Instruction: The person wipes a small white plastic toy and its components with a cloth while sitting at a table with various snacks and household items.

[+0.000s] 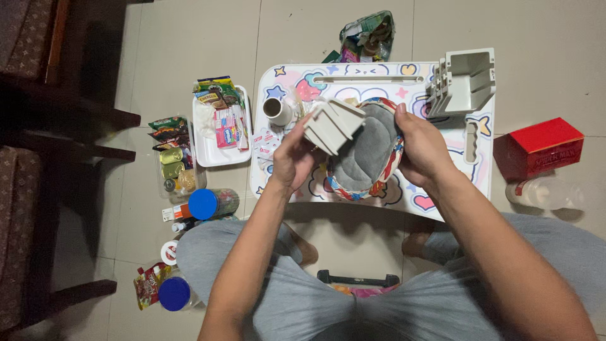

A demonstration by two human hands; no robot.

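Over a cartoon-printed lap table [278, 79], left hand [291, 158] grips a grey organizer [332, 125], right hand [423, 151] a padded basket [366, 155].

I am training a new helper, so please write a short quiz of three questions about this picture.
1. True or false: the left hand holds a small beige plastic organiser.
2. What does the right hand grip?
A. the red cardboard box
B. the round grey-lined fabric basket with colourful rim
C. the blue-lidded jar
3. Where does the larger beige plastic organiser stand?

Key
1. True.
2. B.
3. On the far right corner of the white patterned lap table.
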